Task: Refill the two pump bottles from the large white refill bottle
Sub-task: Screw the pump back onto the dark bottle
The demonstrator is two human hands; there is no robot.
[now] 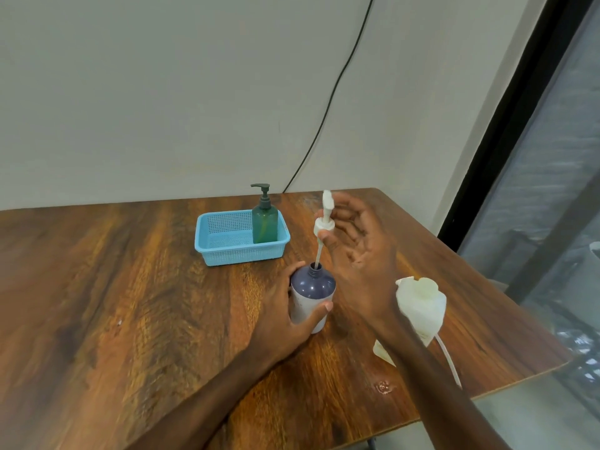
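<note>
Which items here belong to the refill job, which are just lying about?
Job: purple bottle, held by the left hand; white pump, in the right hand; green pump bottle; white refill bottle.
Lying about: blue basket, black cable.

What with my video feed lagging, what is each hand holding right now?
Left hand: grips the purple bottle.
Right hand: pinches the white pump, tube tip inside the bottle's neck.

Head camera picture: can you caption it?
Left hand grips purple plastic bottle; right hand pinches white pump, tube in its neck.
</note>
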